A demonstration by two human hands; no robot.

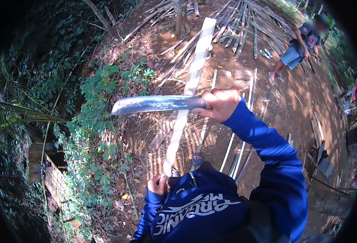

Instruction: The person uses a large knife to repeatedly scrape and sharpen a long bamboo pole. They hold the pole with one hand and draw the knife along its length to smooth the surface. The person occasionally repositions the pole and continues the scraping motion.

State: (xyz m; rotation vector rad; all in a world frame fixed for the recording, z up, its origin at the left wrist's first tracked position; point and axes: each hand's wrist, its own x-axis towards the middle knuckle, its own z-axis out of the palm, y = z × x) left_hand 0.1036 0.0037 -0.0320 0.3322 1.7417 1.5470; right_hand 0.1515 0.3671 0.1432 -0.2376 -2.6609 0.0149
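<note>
My right hand (217, 104) is closed round the handle of a machete (156, 104). Its broad, worn steel blade points left, held across and above a long pale strip of split bamboo (194, 75). Whether blade and strip touch I cannot tell. Down by my body, my left hand (158, 184) grips the strip's near end. From there the strip runs away from me toward the bamboo pile, its far end near a tree trunk. The fingers of my left hand show only in part.
A heap of bamboo poles (243, 24) lies at the far side beside a tree trunk (182, 18). At the far right stands another person (304, 42) holding a dark, long thing. Narrow strips (249, 93) lie on the dirt. Leafy plants (93, 105) border the left.
</note>
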